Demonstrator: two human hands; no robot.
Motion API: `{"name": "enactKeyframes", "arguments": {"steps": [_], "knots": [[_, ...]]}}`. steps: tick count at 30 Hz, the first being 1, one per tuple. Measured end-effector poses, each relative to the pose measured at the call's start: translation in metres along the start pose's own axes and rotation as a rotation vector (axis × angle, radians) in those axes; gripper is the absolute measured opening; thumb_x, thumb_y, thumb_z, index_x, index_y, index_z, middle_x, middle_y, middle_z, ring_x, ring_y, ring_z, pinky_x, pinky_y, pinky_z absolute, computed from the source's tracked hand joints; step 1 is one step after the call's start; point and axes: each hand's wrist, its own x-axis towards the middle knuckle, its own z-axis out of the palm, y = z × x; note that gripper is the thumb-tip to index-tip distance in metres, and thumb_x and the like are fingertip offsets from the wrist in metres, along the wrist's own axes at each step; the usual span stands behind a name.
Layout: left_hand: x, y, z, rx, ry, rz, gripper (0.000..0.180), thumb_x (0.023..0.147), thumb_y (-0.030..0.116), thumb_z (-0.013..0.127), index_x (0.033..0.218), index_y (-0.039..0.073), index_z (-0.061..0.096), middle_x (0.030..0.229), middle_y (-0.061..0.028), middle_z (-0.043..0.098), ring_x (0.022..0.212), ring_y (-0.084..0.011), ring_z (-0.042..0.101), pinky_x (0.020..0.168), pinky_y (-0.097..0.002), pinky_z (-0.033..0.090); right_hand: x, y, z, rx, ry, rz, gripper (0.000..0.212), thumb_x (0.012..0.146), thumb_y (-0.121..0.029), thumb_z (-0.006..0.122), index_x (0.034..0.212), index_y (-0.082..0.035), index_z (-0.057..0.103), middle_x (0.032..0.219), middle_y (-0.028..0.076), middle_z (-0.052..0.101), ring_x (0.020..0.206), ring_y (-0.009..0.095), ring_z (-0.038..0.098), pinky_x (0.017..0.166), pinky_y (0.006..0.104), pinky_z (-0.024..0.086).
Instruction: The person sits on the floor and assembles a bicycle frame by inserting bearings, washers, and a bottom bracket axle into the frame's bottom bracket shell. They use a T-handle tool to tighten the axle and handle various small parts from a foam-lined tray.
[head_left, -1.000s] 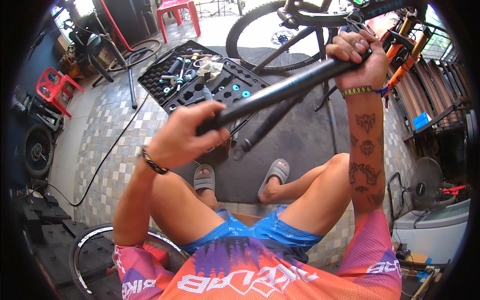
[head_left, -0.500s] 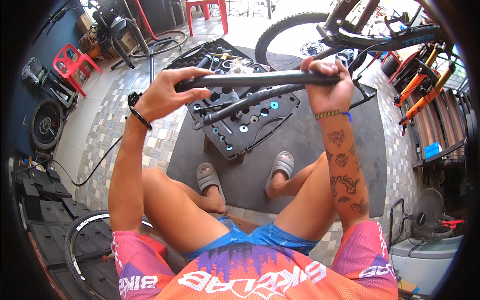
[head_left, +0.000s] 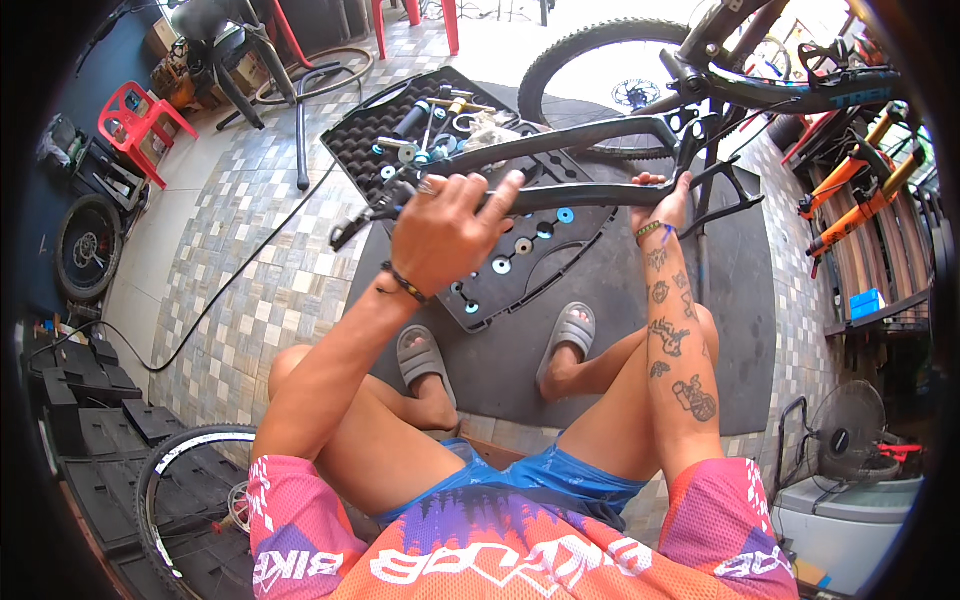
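Both hands clamp a matte black bike swingarm (head_left: 560, 195): left hand (head_left: 445, 235) wraps its near bar, right hand (head_left: 668, 205) grips the forked end. Its long axis runs left to right, held above a foam-lined tool case (head_left: 500, 270) on a dark floor mat (head_left: 640, 320).

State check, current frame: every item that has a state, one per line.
left hand: closed around the black frame part
right hand: gripping the same part's far end
black frame part: held up off the floor, about level, above the tool case
tool case: open, flat on the mat
bicycle: upright, behind the case
red chair: upright, unoccupied
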Motion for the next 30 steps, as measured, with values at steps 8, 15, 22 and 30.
{"name": "enactKeyframes", "arguments": {"steps": [8, 15, 22, 30], "knots": [[-0.012, 0.061, 0.015, -0.033, -0.066, -0.090, 0.059, 0.091, 0.007, 0.068, 0.149, 0.015, 0.067, 0.109, -0.0077, 0.067, 0.096, -0.0260, 0.066, 0.085, -0.0411, 0.056, 0.059, -0.037, -0.030, -0.927, 0.572, -0.403, 0.054, 0.095, -0.051, 0.082, 0.105, 0.001, 0.072, 0.102, 0.017, 0.078, 0.095, 0.029, 0.077, 0.087, 0.0435, 0.062], [0.004, 0.031, -0.029, -0.239, -0.216, -0.276, 0.050, 0.101, 0.039, 0.072, 0.142, 0.010, 0.070, 0.119, -0.0129, 0.069, 0.116, -0.0309, 0.065, 0.105, -0.0476, 0.046, -0.090, -0.056, 0.032, -0.699, -0.190, -0.662, 0.031, 0.099, -0.012, 0.076, 0.122, 0.002, 0.060, 0.101, 0.009, 0.072, 0.088, 0.022, 0.072, 0.076, 0.0330, 0.057], [-0.013, -0.048, -0.078, -0.579, 0.212, -0.912, 0.026, 0.107, 0.025, 0.071, 0.118, 0.003, 0.079, 0.111, -0.0134, 0.080, 0.101, -0.0215, 0.075, 0.092, -0.0344, 0.056, -0.193, -0.026, 0.001, -1.546, -0.980, -1.325, 0.051, 0.085, -0.028, 0.088, 0.130, -0.012, 0.070, 0.127, 0.009, 0.068, 0.121, 0.028, 0.065, 0.111, 0.0462, 0.044], [-0.081, -0.062, -0.064, -0.921, -0.418, -0.520, 0.085, 0.081, 0.048, 0.093, 0.148, 0.005, 0.063, 0.142, -0.0178, 0.065, 0.124, -0.0358, 0.068, 0.108, -0.0435, 0.053, -0.161, 0.026, 0.019, -1.648, -1.208, -1.145, 0.056, 0.077, -0.030, 0.089, 0.130, -0.019, 0.077, 0.119, 0.001, 0.071, 0.118, 0.024, 0.067, 0.116, 0.0529, 0.037]]}}
